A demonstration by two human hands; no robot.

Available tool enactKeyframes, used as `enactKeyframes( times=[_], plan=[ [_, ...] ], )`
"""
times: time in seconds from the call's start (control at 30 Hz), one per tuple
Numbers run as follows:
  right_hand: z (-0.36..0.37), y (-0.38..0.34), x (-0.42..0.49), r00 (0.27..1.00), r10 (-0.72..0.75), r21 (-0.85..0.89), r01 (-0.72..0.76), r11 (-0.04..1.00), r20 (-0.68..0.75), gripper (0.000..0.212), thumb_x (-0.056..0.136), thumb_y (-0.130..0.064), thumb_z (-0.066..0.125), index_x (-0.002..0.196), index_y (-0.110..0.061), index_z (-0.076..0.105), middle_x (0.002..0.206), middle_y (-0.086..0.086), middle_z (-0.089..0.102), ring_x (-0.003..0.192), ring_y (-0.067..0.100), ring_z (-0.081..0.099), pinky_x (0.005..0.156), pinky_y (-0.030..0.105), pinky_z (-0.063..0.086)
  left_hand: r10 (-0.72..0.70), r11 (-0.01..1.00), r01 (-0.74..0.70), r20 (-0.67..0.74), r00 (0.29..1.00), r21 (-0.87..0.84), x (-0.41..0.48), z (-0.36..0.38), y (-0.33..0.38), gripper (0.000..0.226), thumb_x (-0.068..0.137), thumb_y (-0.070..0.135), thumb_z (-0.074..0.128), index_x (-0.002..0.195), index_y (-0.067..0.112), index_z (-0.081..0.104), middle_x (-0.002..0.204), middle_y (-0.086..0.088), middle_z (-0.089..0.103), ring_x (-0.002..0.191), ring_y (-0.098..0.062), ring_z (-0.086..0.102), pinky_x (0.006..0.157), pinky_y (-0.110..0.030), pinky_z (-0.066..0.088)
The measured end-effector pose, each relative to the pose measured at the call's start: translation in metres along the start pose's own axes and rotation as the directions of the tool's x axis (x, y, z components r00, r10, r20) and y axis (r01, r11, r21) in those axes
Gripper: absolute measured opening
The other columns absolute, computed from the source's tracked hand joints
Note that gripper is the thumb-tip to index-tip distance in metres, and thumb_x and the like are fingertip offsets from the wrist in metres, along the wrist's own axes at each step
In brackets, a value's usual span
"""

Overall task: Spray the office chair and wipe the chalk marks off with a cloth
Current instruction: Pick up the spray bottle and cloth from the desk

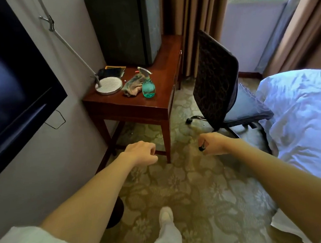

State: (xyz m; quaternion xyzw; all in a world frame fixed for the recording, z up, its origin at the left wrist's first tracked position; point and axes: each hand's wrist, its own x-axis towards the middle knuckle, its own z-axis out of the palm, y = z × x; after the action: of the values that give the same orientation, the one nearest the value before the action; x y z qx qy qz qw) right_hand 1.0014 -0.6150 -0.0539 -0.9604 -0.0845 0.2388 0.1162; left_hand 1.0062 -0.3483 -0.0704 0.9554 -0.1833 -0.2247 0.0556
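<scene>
Left hand (141, 152) is hanging empty, loosely curled; right hand (215, 143) is pinching a dark object (201, 148). Spray bottle (148, 86) is waiting well ahead of the free fingers (153, 158), probably best for reaching.

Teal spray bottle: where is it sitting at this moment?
In the head view, the teal plastic spray bottle stands upright on the dark wooden side table, left of the black office chair, beside the crumpled cloth near the table's front edge.
</scene>
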Motion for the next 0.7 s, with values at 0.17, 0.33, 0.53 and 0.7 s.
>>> enactKeyframes(
  times=[0.17,0.33,0.53,0.7],
  plan=[
    [-0.025,0.018,0.059,1.0,0.008,0.0,-0.008,1.0,0.013,0.038,0.088,-0.029,0.063,0.12,-0.011,0.055,0.112,0.005,0.057,0.103,0.024,0.054,0.084,0.032,0.045,0.012,1.0,-0.012,0.008,1.0,-0.012,0.062,-0.018,-0.014,0.023,0.088,0.04,0.048,0.101,0.023,0.055,0.102,0.003,0.059,0.092,-0.018,0.056,0.078,-0.036,0.048],
    [-0.061,0.026,0.132,0.999,0.02,-0.024,-0.019,1.0,0.033,0.035,0.087,-0.018,0.06,0.12,-0.013,0.05,0.103,0.001,0.049,0.091,0.018,0.044,0.073,0.029,0.037,0.026,0.999,-0.025,0.036,0.999,-0.031,0.132,-0.051,-0.031,0.022,0.087,0.04,0.049,0.1,0.023,0.055,0.103,0.003,0.059,0.094,-0.019,0.055,0.077,-0.036,0.047],
    [-0.109,0.037,0.221,0.999,0.034,0.031,-0.035,0.999,0.037,0.041,0.082,-0.016,0.062,0.122,-0.017,0.05,0.11,0.005,0.055,0.093,0.022,0.052,0.075,0.032,0.047,0.036,0.999,-0.035,0.037,0.999,-0.024,0.214,-0.1,-0.069,0.021,0.086,0.04,0.05,0.096,0.023,0.054,0.101,0.003,0.058,0.092,-0.019,0.055,0.069,-0.033,0.042],
    [-0.139,0.043,0.268,0.999,0.019,0.039,-0.02,0.999,0.029,0.042,0.081,-0.018,0.063,0.121,-0.019,0.049,0.106,0.005,0.056,0.097,0.025,0.058,0.082,0.038,0.053,0.031,0.999,-0.031,-0.03,0.999,-0.021,0.263,-0.121,-0.089,0.021,0.083,0.042,0.051,0.093,0.024,0.054,0.101,0.004,0.059,0.093,-0.02,0.055,0.07,-0.033,0.043]
  ],
)
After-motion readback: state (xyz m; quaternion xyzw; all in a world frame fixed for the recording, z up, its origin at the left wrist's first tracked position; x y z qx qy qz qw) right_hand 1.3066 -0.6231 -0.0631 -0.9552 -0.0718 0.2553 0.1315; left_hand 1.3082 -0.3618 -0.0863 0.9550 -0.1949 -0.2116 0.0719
